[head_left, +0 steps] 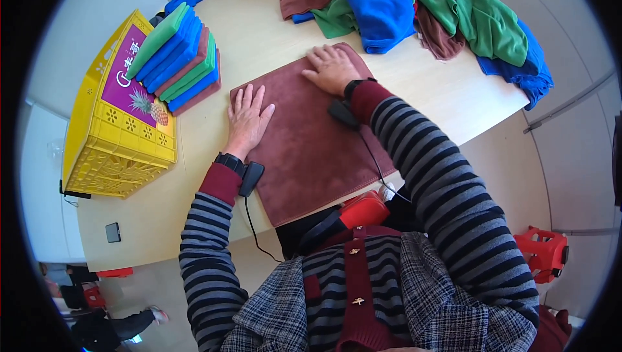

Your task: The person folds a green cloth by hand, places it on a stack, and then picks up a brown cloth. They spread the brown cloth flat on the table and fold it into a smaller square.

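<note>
A mottled, stitch-edged reddish-brown cloth (311,151) lies flat at the near edge of the desk (249,31). Left hand (249,120) and right hand (333,71) rest on it, fingers apart.

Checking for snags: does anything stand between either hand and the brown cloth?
Nothing visible: the left hand lies on the brown cloth at its left edge, the right hand near the far edge. A black device shows over it, under neither hand.

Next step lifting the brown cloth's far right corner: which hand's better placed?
Likely the right hand: it lies on the brown cloth near that corner; the left hand rests by the left edge.
</note>
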`<state>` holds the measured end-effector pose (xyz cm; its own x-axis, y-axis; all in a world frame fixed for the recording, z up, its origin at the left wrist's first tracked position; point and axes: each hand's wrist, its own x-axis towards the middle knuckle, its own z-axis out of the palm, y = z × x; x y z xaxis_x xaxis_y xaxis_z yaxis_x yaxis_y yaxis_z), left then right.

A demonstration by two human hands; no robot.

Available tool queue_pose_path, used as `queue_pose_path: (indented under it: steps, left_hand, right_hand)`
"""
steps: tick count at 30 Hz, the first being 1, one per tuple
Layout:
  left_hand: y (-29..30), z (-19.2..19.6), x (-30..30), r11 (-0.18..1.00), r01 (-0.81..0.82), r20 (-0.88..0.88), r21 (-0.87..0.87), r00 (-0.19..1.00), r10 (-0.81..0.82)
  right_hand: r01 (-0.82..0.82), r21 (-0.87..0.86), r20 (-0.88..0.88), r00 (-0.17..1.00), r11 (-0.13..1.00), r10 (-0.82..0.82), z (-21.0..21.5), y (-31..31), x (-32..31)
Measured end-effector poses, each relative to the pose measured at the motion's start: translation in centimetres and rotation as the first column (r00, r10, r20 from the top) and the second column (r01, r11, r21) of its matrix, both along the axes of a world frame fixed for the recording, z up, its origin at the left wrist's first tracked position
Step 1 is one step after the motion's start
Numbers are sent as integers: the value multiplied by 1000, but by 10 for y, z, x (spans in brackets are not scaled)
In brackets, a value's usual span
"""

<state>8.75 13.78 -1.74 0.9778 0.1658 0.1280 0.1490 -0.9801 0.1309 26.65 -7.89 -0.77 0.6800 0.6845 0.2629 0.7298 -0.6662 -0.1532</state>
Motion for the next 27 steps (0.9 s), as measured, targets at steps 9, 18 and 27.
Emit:
queue_pose_path:
  steps: [9,18,27]
  left_hand:
    - [3,5,-1,1000,5,22,10,1000,-6]
    - [-95,57,-126,984,177,16,23,984,-177]
    - [-86,44,-145,990,132,-22,58,991,-131]
  right_hand:
    - [165,48,-39,986,985,-163,4,-72,9]
    - [-240,-108,103,962,965,251,21,-132,-49]
    - [-209,-157,68,973,965,222,30,-167,-75]
